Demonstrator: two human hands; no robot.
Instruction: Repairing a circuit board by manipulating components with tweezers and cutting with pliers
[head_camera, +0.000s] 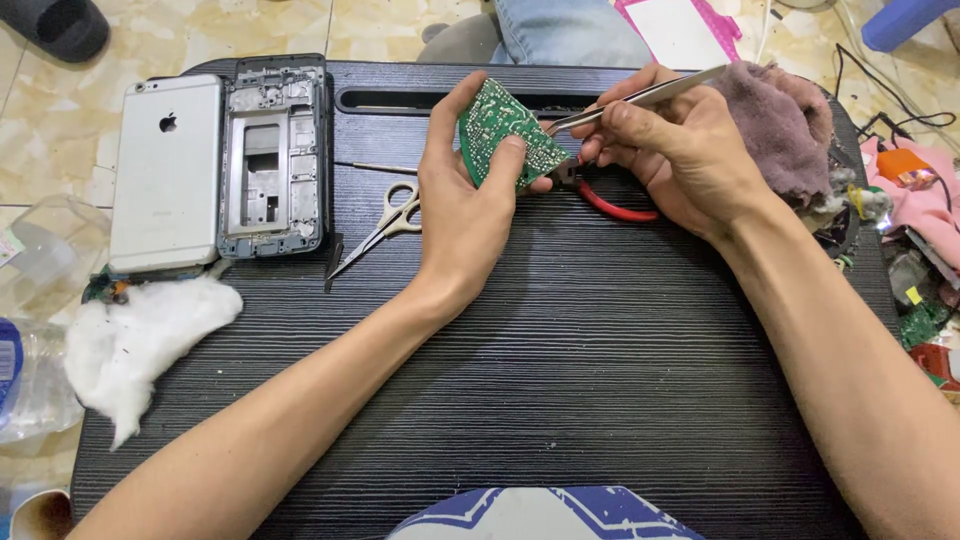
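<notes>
Gripping a green circuit board (505, 135), left hand (462, 205), right hand (672, 150) pinching tweezers (640, 97) against it

Above the black tray table (560, 380), the left hand (462, 205) grips a green circuit board (508, 135) tilted on edge; the right hand (675, 150) pinches metal tweezers (640, 98), tips touching the board. Scissors (385, 222) lie left of the board, red-handled pliers (615, 207) just below it
</notes>
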